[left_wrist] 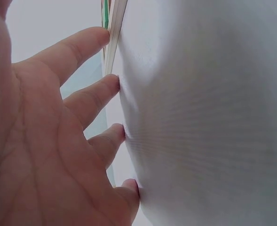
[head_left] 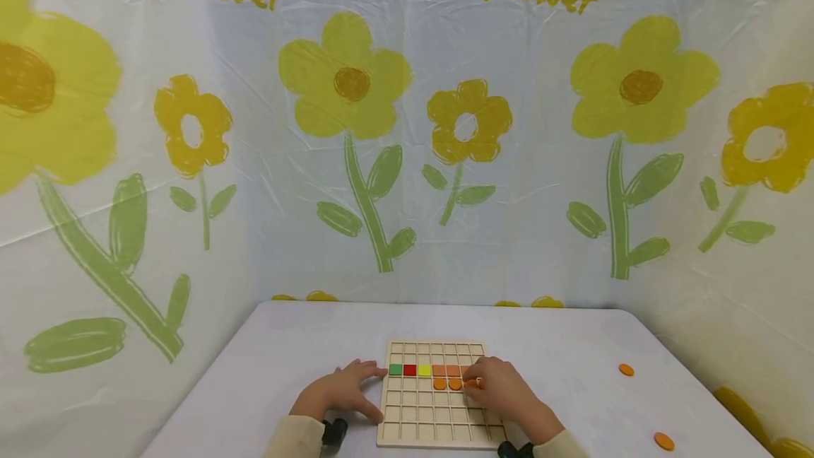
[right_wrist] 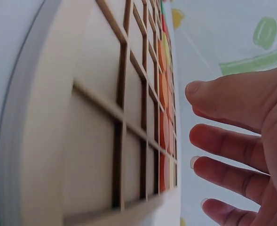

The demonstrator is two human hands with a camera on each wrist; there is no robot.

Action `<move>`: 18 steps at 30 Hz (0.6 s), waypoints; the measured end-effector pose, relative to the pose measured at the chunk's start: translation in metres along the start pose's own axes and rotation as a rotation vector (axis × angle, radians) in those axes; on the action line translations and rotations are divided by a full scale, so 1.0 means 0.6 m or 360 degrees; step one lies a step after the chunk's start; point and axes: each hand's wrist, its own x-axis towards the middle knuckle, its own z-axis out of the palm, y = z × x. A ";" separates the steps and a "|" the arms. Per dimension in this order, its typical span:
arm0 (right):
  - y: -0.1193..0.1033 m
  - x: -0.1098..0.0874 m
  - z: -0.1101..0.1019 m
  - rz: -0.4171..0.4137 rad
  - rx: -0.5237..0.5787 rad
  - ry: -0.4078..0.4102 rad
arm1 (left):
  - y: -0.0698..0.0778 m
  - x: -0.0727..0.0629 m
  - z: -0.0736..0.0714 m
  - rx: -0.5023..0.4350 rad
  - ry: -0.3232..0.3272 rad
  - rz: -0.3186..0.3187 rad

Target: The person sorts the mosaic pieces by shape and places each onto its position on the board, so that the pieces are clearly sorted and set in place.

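Observation:
A wooden grid board [head_left: 407, 432] lies on the table. One row holds a green square [head_left: 396, 370], a red square [head_left: 410, 370], a yellow square [head_left: 424, 370] and orange squares [head_left: 439, 371]; orange discs [head_left: 440, 384] sit in the row below. My left hand [head_left: 343, 389] spreads its fingers along the board's left edge, fingertips down on the table and at the rim. Over the board's right side is my right hand [head_left: 505, 389], covering the right end of both rows. In the right wrist view its fingers [right_wrist: 227, 141] are extended and apart, holding nothing.
On the white table [head_left: 210, 415], two loose orange discs lie to the right of the board: one farther back [head_left: 626, 370], another disc [head_left: 664, 441] nearer the front. A flower-printed cloth [head_left: 534, 232] hangs behind and on both sides of the table.

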 end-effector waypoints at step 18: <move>0.059 -0.059 -0.046 0.0357 -0.0040 0.0009 | 0.006 -0.004 -0.006 -0.0004 -0.0005 0.0013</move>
